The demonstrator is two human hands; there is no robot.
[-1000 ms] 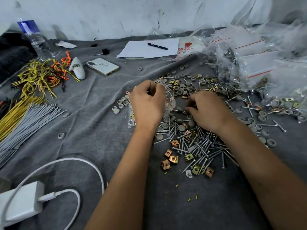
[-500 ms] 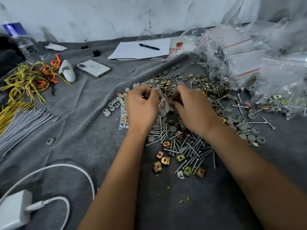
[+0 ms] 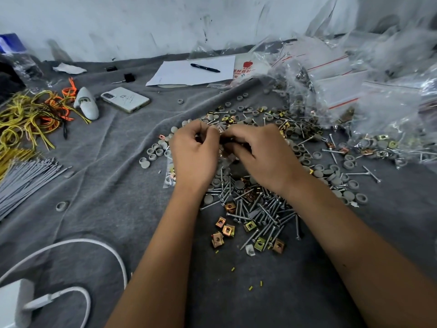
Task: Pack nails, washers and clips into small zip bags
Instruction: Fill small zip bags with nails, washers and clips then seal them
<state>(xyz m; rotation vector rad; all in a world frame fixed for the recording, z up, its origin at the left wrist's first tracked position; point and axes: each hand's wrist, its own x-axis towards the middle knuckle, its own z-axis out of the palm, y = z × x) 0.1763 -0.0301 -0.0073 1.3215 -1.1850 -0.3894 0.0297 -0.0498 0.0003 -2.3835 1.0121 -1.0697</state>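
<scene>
**A:** ok so your right hand [image 3: 260, 159] was down in the nail pile [image 3: 257, 209] a second ago, and now it's come up to meet your left hand [image 3: 196, 159] just behind that pile. Both grips are closed on the same little zip bag [image 3: 224, 147], fingers curled in, pinching at its top edge. Looks to me like you just dropped a pick in and you're either holding the mouth open or pressing the seal, can't tell which from here

**B:** where's the rest of your stuff?

**A:** all around that pile. The nails are thin, shiny steel with flat heads, lying every which way. The clips [image 3: 227, 229] sit on its near side, small folded squares with a brassy finish and a hole in the middle. The washers [image 3: 340, 176] are dull grey round caps, some flipped cup-side up, spread to the right and behind the pile. A filled bag [image 3: 169, 174] peeks out left of it, under your left wrist. The worktop [image 3: 106, 185] has a soft grey fuzzy cloth on it, so nothing rolls far. Crinkly clear bags [image 3: 354, 95] with red seal strips are heaped far right
</scene>
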